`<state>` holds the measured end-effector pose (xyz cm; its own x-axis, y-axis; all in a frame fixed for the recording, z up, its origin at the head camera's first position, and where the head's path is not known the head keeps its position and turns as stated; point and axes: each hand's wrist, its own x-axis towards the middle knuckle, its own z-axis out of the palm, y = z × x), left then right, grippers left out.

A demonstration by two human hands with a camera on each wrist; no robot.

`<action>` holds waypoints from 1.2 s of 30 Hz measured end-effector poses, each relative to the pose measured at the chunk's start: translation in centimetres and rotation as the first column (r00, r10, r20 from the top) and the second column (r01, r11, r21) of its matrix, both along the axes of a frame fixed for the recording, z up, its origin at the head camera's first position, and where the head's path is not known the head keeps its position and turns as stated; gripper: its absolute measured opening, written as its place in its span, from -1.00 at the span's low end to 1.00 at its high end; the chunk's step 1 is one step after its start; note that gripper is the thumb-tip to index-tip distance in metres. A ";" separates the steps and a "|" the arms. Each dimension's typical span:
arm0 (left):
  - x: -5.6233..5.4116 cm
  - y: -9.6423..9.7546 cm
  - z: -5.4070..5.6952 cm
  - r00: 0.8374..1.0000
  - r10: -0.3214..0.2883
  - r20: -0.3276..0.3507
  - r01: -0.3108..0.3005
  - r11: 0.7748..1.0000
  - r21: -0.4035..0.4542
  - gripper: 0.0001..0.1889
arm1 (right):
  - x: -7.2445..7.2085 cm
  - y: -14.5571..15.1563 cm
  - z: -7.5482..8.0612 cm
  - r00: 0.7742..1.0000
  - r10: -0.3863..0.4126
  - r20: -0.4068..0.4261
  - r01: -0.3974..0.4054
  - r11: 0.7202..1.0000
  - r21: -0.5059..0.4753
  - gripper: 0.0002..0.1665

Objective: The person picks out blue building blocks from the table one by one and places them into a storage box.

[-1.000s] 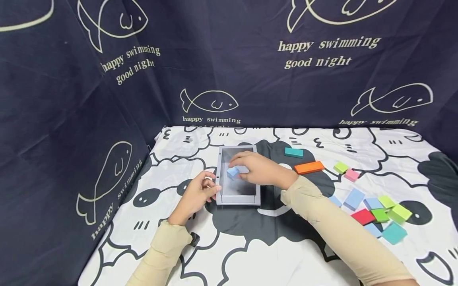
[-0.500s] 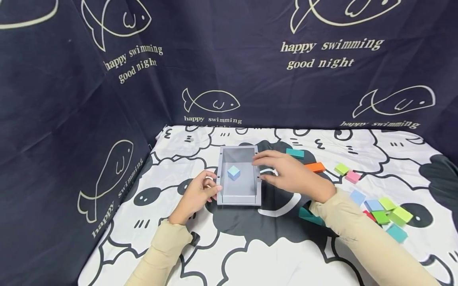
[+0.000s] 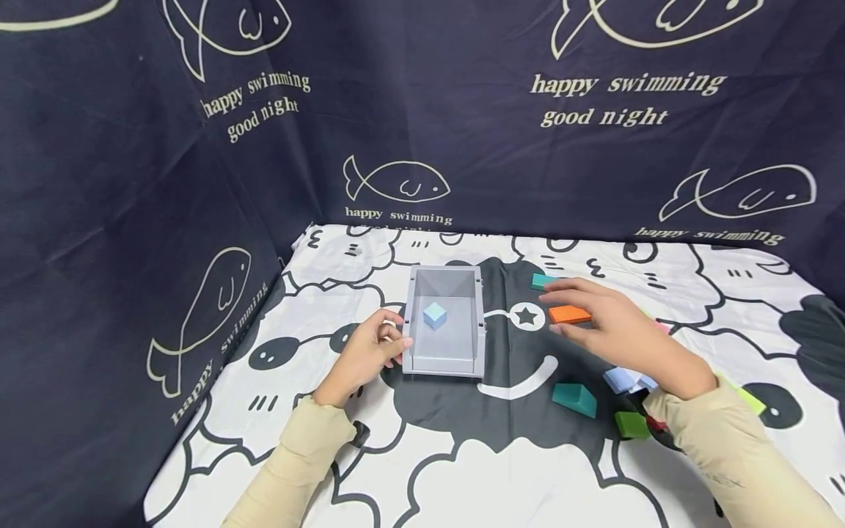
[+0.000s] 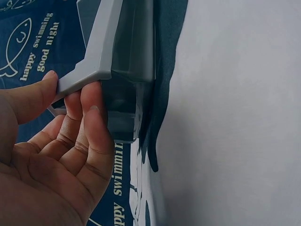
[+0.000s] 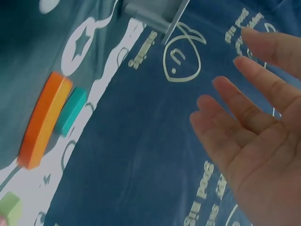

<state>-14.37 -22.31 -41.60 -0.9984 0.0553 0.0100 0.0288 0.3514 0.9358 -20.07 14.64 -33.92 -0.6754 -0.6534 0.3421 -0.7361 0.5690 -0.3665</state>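
Note:
A grey rectangular box (image 3: 480, 352) stands on the cloth with its open side up. My left hand (image 3: 371, 350) pinches the rim at its left side; in the left wrist view the thumb lies over the rim (image 4: 96, 56) and the fingers beneath it. Inside the box lies a small light blue block (image 3: 435, 315). My right hand (image 3: 610, 323) holds nothing and hovers to the right of the box, its fingers spread in the right wrist view. Closest to it are an orange block (image 3: 569, 314) and a teal block (image 3: 543, 281), partly covered by the fingers.
A teal wedge-like block (image 3: 574, 399) and a green block (image 3: 631, 424) lie nearer the front. Light blue blocks (image 3: 627, 380) and several others are partly hidden under the right forearm. A dark fish-print curtain (image 3: 502, 147) rises behind the patterned cloth (image 3: 488, 484).
My right hand has let go of the light blue block inside the box and moved right, out over the orange block. The left hand keeps its grip on the rim.

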 end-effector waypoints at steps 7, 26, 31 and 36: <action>-0.1 0.2 0.1 1.000 -0.005 0.003 0.004 1.000 0.009 -0.68 | 0.5 4.0 -0.3 0.996 -0.084 -0.003 0.084 0.993 0.082 -0.44; 1.5 1.5 3.3 1.000 0.022 0.011 -0.022 1.000 -0.012 -0.73 | -1.1 10.0 -0.8 0.937 -0.251 0.245 0.173 0.939 0.298 -0.49; 1.9 1.6 3.7 1.000 0.012 -0.001 -0.012 1.000 -0.007 -0.72 | -2.1 10.9 -2.4 0.882 -0.252 0.398 0.105 0.928 0.356 -0.59; 1.8 1.6 3.7 1.000 0.017 0.018 -0.017 1.000 -0.009 -0.71 | -2.5 12.1 -3.8 0.833 -0.261 0.488 0.077 0.928 0.364 -0.60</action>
<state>-12.53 -20.66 -37.89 -0.9992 0.0386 -0.0084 0.0061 0.3598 0.9330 -22.62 26.75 -37.70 -0.8005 -0.5210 -0.2962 -0.3682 0.8176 -0.4427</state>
